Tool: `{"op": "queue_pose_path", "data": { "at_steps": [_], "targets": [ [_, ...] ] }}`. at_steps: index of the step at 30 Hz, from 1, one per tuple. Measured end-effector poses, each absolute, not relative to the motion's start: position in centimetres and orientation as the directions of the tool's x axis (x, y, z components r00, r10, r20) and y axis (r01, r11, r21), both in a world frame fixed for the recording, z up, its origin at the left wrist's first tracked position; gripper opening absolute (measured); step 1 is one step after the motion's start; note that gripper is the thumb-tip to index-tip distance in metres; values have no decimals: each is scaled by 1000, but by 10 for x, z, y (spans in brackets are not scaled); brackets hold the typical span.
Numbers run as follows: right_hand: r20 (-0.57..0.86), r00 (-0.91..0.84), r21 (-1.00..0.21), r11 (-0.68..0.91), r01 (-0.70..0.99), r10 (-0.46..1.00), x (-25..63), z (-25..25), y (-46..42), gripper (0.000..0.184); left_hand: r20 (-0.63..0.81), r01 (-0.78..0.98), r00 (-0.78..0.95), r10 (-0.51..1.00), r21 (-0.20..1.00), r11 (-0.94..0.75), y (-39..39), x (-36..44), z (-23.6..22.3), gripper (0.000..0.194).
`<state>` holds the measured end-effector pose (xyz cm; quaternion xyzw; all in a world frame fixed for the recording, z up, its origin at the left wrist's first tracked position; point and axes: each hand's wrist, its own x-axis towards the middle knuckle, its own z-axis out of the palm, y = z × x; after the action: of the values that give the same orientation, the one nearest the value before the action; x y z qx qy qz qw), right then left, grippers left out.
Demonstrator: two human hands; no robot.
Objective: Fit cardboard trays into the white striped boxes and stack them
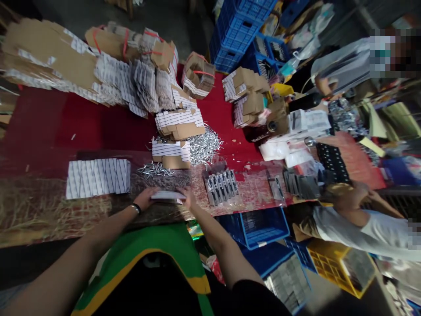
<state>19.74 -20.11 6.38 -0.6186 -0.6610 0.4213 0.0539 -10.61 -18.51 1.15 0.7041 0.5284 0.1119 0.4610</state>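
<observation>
Between my two hands is a small flat white box (167, 196), held at the table's near edge. My left hand (146, 199) grips its left end, and a dark band with a light piece circles that wrist. At the other end, my right hand (187, 198) closes on the box. Just beyond lie a small heap of screws (154, 170) and flat striped cartons (171, 153). A row of striped white boxes (98, 177) lies to the left. Right of my hands, several dark and silver metal parts (222, 186) lie side by side.
Bundled flat cartons (49, 48) fill the back left of the red table (88, 118). A larger screw pile (205, 147) lies mid-table. Blue crates (238, 30) stand behind, and a blue crate (265, 228) sits below the edge. Co-workers' arms (355, 210) are at right.
</observation>
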Motion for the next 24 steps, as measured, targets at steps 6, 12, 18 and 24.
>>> {"op": "queue_pose_path", "data": {
  "at_steps": [6, 12, 18, 24],
  "targets": [
    [-571, -423, -356, 252, 900, 704, 190, 65, -231, 101, -361, 707, 687, 631, 532, -466, -190, -101, 38, 89],
    [-532, -416, -298, 297, 907, 738, 180, 63, -226, 81, -403, 729, 679, 614, 472, -496, -182, -69, 30, 77],
    [-538, -359, -254, 259, 932, 763, 171, 67, -237, 96, -357, 741, 662, 659, 440, -507, -210, -68, 27, 87],
    [-461, -263, -316, 120, 941, 848, 170, 81, -185, 54, -421, 774, 618, 664, 474, -419, -194, -35, 49, 83]
  ]
}}
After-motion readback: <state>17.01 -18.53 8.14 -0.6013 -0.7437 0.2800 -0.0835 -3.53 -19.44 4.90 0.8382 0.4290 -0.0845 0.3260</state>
